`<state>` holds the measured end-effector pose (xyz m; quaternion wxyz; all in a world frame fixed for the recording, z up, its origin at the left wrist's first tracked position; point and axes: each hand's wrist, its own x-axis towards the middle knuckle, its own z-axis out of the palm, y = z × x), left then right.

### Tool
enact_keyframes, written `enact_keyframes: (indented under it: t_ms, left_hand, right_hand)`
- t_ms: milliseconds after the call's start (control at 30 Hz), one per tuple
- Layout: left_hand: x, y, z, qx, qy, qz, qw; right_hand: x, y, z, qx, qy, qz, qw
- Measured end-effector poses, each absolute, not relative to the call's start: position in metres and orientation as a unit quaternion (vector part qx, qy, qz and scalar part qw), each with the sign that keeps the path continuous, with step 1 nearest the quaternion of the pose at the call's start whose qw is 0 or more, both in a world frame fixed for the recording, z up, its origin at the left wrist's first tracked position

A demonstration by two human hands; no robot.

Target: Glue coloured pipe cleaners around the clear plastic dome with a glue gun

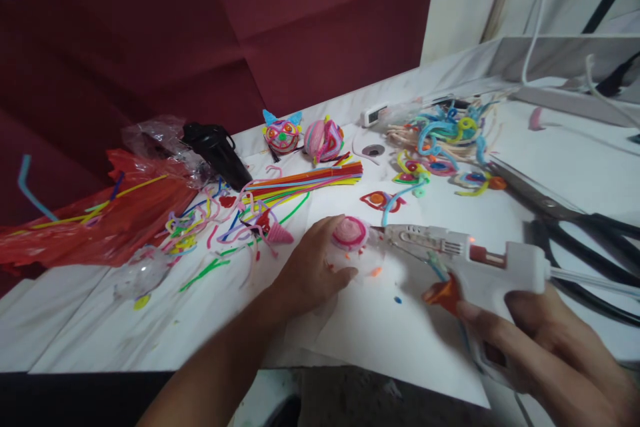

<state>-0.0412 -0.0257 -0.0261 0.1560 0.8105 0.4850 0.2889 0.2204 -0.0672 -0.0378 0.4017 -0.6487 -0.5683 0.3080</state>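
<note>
My left hand point(313, 267) is closed around the side of a clear plastic ball point(370, 259) above white paper. On the ball's top sits a pink and white coil point(349, 232) of fuzzy pipe cleaner. Wrapped around the handle of a white hot glue gun point(517, 273), my right hand point(550, 353) has its fingers by the orange trigger point(444, 295). The gun's nozzle points left, close beside the coil; whether it touches cannot be seen. A light blue pipe cleaner point(391, 203) rises behind the nozzle, and a bit of blue shows near the trigger.
Large black-handled scissors point(575, 213) lie at the right. Behind are a bundle of pipe cleaners point(310, 177), two decorated balls point(283, 133), a black bottle point(217, 153) and a tangle of pieces point(450, 130). A red plastic bag point(100, 213) and another clear ball point(143, 272) are left.
</note>
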Motion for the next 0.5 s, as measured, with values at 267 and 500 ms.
enact_keyframes:
  t_ms: [267,500]
  left_hand:
    - [-0.042,-0.025,-0.031,0.813,0.484,0.291,0.145]
    - [-0.043,-0.024,-0.032,0.815,0.481,0.291,0.142]
  right_hand:
    - [0.216,-0.068,-0.039,-0.63,-0.553,0.333,0.431]
    - [0.219,-0.072,-0.048,-0.657,-0.536,0.347,0.402]
